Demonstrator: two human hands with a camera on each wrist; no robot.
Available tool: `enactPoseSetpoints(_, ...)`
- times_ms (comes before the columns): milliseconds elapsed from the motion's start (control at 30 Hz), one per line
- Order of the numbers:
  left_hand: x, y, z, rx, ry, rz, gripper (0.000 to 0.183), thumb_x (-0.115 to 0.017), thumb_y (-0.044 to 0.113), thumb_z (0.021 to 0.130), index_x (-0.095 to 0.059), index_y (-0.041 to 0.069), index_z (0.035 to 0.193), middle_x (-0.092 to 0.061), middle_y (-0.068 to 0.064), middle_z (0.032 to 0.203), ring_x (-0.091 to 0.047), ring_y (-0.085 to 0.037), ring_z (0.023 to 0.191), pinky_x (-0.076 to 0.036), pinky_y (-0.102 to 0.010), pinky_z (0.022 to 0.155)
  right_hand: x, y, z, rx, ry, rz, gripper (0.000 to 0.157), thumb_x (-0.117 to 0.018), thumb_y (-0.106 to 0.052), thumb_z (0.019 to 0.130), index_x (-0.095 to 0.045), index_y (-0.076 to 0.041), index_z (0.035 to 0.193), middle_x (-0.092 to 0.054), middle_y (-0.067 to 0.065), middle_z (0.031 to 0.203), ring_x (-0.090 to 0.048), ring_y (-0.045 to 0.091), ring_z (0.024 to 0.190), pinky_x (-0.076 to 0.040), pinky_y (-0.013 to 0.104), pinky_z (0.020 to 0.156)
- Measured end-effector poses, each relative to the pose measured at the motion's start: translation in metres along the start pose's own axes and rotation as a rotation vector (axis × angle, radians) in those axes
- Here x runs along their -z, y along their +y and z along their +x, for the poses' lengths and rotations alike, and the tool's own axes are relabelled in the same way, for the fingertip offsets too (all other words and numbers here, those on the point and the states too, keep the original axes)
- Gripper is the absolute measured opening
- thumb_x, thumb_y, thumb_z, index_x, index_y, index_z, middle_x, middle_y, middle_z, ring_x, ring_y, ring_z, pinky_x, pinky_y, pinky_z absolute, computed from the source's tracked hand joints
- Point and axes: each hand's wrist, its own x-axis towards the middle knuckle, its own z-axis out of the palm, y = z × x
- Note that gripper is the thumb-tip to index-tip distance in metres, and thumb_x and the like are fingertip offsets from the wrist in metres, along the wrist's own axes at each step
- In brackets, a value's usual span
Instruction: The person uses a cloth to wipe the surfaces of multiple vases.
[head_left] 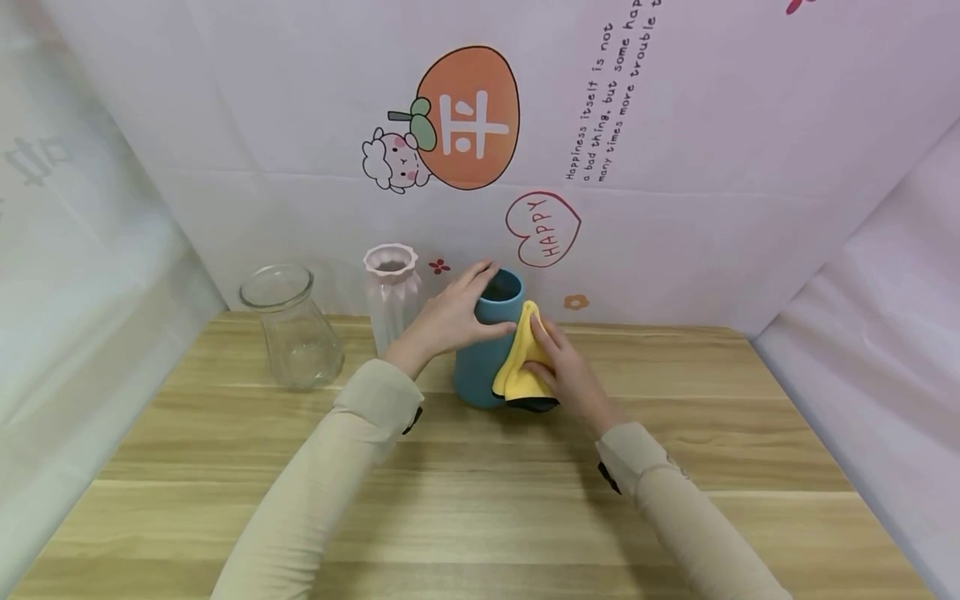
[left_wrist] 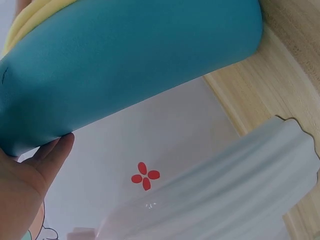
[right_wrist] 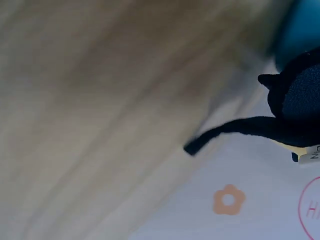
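Observation:
A blue vase (head_left: 477, 375) stands upright on the wooden table. My left hand (head_left: 450, 318) grips it near the rim, the thumb across the front and the fingers round the far side. In the left wrist view the hand (left_wrist: 25, 187) touches the upper end of the vase (left_wrist: 145, 55). With my right hand (head_left: 566, 371) I hold a folded yellow cloth (head_left: 519, 371) with a dark edge against the vase's right side. The right wrist view shows the cloth's dark side (right_wrist: 305, 102) close to the vase (right_wrist: 302, 35); the right fingers are out of sight there.
Left of the blue vase stands a pale pink-white ribbed vase (head_left: 392, 304), partly behind my left hand. Farther left is a clear glass vase (head_left: 300, 346). A white printed cloth backdrop (head_left: 675, 242) rises behind the table (head_left: 480, 517) and along both sides.

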Motion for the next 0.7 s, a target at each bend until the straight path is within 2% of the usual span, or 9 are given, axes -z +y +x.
enactPoseSetpoints(133,-0.001,0.000,0.000,0.003,-0.006,-0.011,0.091,-0.065,0.053,0.083,-0.019,0.019,0.154,-0.019,-0.002,0.161,-0.032,-0.029,0.143,-0.039,-0.057,0.106,-0.003,0.005,-0.009,-0.048,-0.061,-0.013,0.077,-0.070,-0.008,0.082,-0.032,-0.008,0.149,-0.045,0.025,0.140,-0.059,0.039,0.114,-0.052,0.047,0.092)
enactPoseSetpoints(267,-0.001,0.000,0.000,0.002,-0.002,-0.015,0.090,-0.066,0.052,0.083,-0.019,0.020,0.154,-0.019,-0.002,0.161,-0.032,-0.029,0.143,-0.039,-0.058,0.106,-0.005,0.012,-0.017,-0.065,-0.106,-0.041,0.070,-0.070,-0.010,0.083,-0.038,-0.006,0.146,-0.046,0.024,0.139,-0.059,0.039,0.116,-0.052,0.048,0.092)
enactPoseSetpoints(467,-0.001,0.000,0.000,-0.002,0.004,-0.013,0.090,-0.066,0.051,0.083,-0.018,0.021,0.154,-0.019,-0.002,0.161,-0.032,-0.029,0.143,-0.039,-0.057,0.106,-0.007,0.022,-0.027,-0.090,-0.194,-0.109,0.069,-0.069,-0.014,0.085,-0.038,-0.012,0.147,-0.047,0.024,0.140,-0.057,0.042,0.118,-0.054,0.048,0.088)
enactPoseSetpoints(700,-0.002,-0.001,0.000,0.001,0.009,-0.021,0.091,-0.066,0.051,0.083,-0.018,0.021,0.154,-0.019,-0.002,0.161,-0.032,-0.028,0.143,-0.039,-0.058,0.106,-0.008,0.024,-0.030,-0.171,-0.290,-0.078,0.071,-0.065,-0.023,0.089,-0.030,-0.016,0.151,-0.048,0.022,0.138,-0.060,0.041,0.113,-0.052,0.052,0.090)
